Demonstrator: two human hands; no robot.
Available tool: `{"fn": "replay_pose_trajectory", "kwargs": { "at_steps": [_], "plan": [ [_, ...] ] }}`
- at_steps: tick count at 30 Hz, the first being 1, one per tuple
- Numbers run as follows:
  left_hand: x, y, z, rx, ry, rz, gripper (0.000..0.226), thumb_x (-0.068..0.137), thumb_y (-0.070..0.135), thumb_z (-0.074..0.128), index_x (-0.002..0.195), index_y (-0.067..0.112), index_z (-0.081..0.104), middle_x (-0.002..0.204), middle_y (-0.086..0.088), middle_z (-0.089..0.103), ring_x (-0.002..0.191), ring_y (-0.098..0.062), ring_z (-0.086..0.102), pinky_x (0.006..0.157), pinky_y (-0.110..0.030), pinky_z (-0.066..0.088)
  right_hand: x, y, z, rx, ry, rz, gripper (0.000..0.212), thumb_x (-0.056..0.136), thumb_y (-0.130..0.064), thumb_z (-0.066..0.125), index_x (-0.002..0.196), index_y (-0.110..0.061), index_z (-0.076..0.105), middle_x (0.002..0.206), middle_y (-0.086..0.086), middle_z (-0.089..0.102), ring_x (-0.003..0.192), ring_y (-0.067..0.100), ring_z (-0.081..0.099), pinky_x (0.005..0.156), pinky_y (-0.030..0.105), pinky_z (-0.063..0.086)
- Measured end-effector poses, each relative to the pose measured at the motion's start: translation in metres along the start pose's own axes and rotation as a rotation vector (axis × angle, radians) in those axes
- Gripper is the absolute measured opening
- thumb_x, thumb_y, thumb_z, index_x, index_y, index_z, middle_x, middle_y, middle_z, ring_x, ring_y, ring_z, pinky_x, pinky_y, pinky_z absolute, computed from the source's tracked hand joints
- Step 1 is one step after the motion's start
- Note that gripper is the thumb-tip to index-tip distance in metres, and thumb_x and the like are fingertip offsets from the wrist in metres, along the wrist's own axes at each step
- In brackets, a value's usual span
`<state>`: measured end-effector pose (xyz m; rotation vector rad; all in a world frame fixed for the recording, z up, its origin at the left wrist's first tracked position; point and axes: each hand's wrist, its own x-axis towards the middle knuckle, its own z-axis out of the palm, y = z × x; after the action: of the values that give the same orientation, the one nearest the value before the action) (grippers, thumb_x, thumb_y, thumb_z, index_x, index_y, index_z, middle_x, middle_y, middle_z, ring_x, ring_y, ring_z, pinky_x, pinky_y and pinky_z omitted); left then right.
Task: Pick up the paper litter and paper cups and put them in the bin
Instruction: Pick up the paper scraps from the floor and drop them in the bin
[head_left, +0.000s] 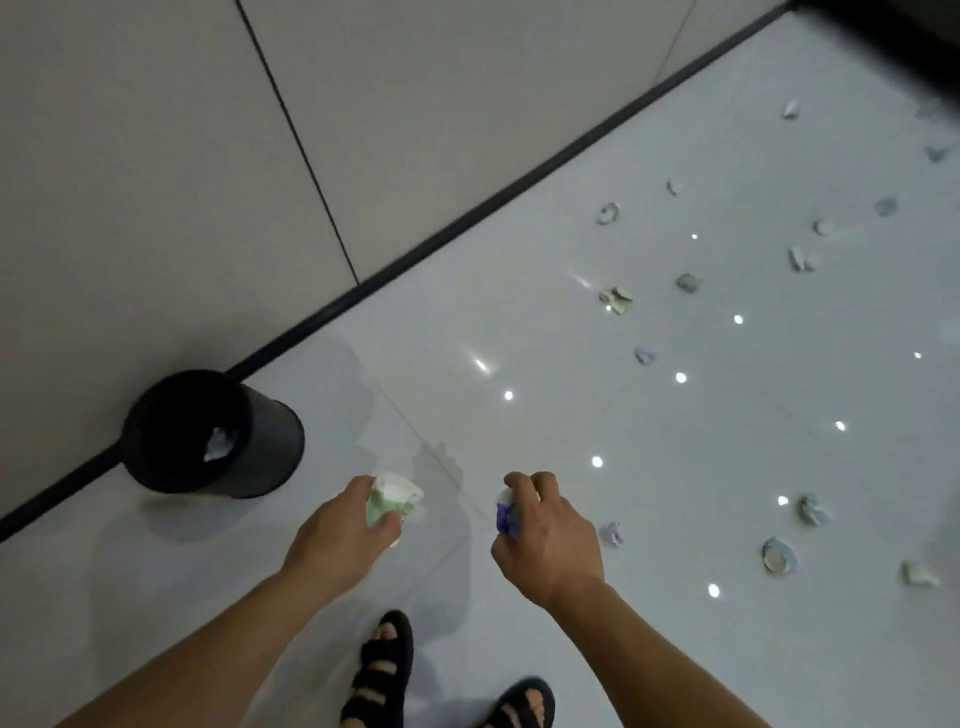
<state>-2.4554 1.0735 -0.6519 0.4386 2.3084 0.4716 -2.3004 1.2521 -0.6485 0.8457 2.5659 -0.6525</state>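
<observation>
My left hand (345, 525) is closed around a crushed green-and-white paper cup (395, 496), a little to the right of the black bin (270, 441). A pale crumpled paper (218, 444) lies inside the bin. My right hand (545, 530) grips a crumpled blue paper (505, 514). Several crumpled papers and crushed cups lie scattered over the white floor to the right, among them a small bluish paper (613, 533) just beside my right hand and a flattened blue cup (778, 555).
The bin stands against a black skirting strip (467, 213) at the foot of a grey panelled wall. My two feet in black sandals (382, 670) are at the bottom edge. The glossy floor tiles (675, 467) reflect ceiling lights.
</observation>
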Motion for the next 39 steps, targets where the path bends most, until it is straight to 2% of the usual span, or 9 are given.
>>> {"fn": "replay_pose_trajectory", "kwargs": {
  "at_steps": [6,9,13,17,19,23,31,35,39],
  "plan": [
    [-0.030,-0.042,-0.121,-0.212,0.150,-0.056,0.029,0.085,0.040,0.061,0.109,0.027,0.053,0.098,0.006,0.066,0.087,-0.016,0.063,0.078,-0.033,0.051,0.023,-0.142,-0.077,-0.080,0.075,-0.182,0.047,0.092,-0.038,0.050,0.136,-0.027,0.038,0.127,-0.004,0.046,0.090,0.019,0.059,0.066,0.026,0.048],
    [-0.015,-0.074,-0.179,-0.261,0.190,-0.067,0.030,0.085,0.038,0.063,0.111,0.025,0.054,0.099,0.004,0.066,0.088,-0.016,0.062,0.074,-0.029,0.048,0.046,-0.218,-0.089,-0.101,0.088,-0.246,0.050,0.091,-0.038,0.052,0.137,-0.027,0.038,0.129,-0.004,0.045,0.092,0.019,0.060,0.067,0.025,0.048],
    [0.016,-0.129,-0.252,-0.240,0.210,-0.087,0.026,0.087,0.041,0.059,0.105,0.026,0.049,0.095,0.004,0.062,0.082,-0.017,0.058,0.066,-0.027,0.043,0.085,-0.319,-0.082,-0.084,0.069,-0.256,0.051,0.090,-0.040,0.053,0.137,-0.029,0.037,0.131,-0.005,0.045,0.094,0.018,0.059,0.070,0.025,0.048],
    [0.044,-0.184,-0.299,-0.165,0.212,-0.126,0.045,0.089,0.044,0.054,0.128,0.022,0.046,0.112,-0.001,0.062,0.099,-0.021,0.059,0.075,-0.028,0.044,0.130,-0.399,-0.048,-0.059,0.002,-0.262,0.057,0.087,-0.043,0.056,0.138,-0.030,0.036,0.131,-0.004,0.045,0.095,0.019,0.059,0.069,0.025,0.047],
    [0.061,-0.205,-0.312,-0.141,0.196,-0.146,0.046,0.089,0.045,0.053,0.128,0.023,0.045,0.113,-0.002,0.063,0.100,-0.023,0.060,0.077,-0.030,0.048,0.152,-0.425,-0.026,-0.057,-0.034,-0.263,0.058,0.086,-0.043,0.058,0.138,-0.031,0.035,0.129,-0.003,0.046,0.093,0.019,0.058,0.069,0.025,0.048],
    [0.094,-0.236,-0.312,-0.092,0.160,-0.169,0.043,0.089,0.044,0.055,0.125,0.022,0.046,0.105,-0.002,0.064,0.093,-0.021,0.062,0.073,-0.032,0.051,0.189,-0.445,0.023,-0.069,-0.136,-0.246,0.063,0.081,-0.042,0.063,0.135,-0.032,0.033,0.125,-0.003,0.044,0.090,0.018,0.054,0.068,0.026,0.049],
    [0.157,-0.290,-0.264,-0.146,0.097,-0.304,0.060,0.087,0.049,0.057,0.138,0.022,0.040,0.124,-0.003,0.058,0.109,-0.020,0.057,0.086,-0.035,0.050,0.254,-0.438,0.127,-0.039,-0.232,-0.175,0.081,0.083,-0.053,0.065,0.146,-0.032,0.019,0.136,0.002,0.040,0.103,0.022,0.057,0.070,0.026,0.049],
    [0.169,-0.297,-0.254,-0.147,0.086,-0.334,0.064,0.091,0.048,0.051,0.145,0.020,0.032,0.137,-0.006,0.050,0.121,-0.025,0.051,0.095,-0.041,0.048,0.261,-0.432,0.142,0.016,-0.261,-0.161,0.082,0.085,-0.056,0.060,0.148,-0.034,0.014,0.143,0.003,0.035,0.107,0.025,0.058,0.076,0.033,0.054],
    [0.157,-0.292,-0.262,-0.098,0.041,-0.326,0.051,0.091,0.040,0.049,0.137,0.020,0.040,0.127,-0.008,0.054,0.113,-0.026,0.053,0.090,-0.041,0.049,0.254,-0.419,0.128,-0.010,-0.319,-0.134,0.076,0.086,-0.046,0.057,0.149,-0.032,0.016,0.145,0.004,0.034,0.108,0.024,0.056,0.081,0.034,0.054]
  ]
}}
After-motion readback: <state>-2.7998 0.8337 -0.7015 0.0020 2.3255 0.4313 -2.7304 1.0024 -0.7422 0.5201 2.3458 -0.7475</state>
